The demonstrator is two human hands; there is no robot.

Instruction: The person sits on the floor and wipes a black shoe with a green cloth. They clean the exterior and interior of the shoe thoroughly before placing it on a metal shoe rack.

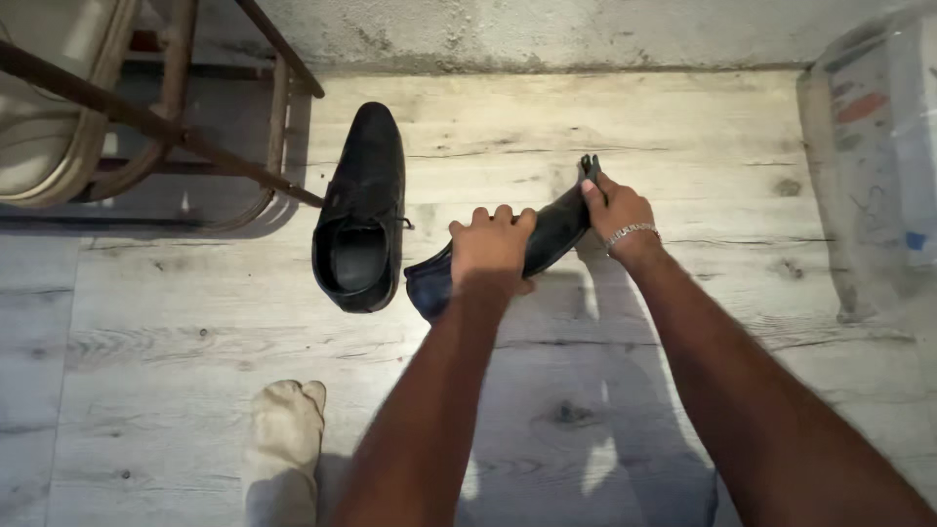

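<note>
Black shoe (547, 239) gripped in left hand (491, 252) and right hand (617, 217) (its mate (361, 210) alongside).

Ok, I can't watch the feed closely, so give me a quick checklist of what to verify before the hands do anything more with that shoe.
1. Left hand grips the held shoe near its heel end: ok.
2. Right hand pinches the shoe's upper end: ok.
3. Held shoe is lifted off the wooden floor: cannot tell, though a shadow lies beneath it.
4. Second black shoe lies on the floor, apart from the held one: ok.
5. Chair legs stay away from both hands: ok.
6. Sock-covered foot is out of the hands' way: ok.
</note>
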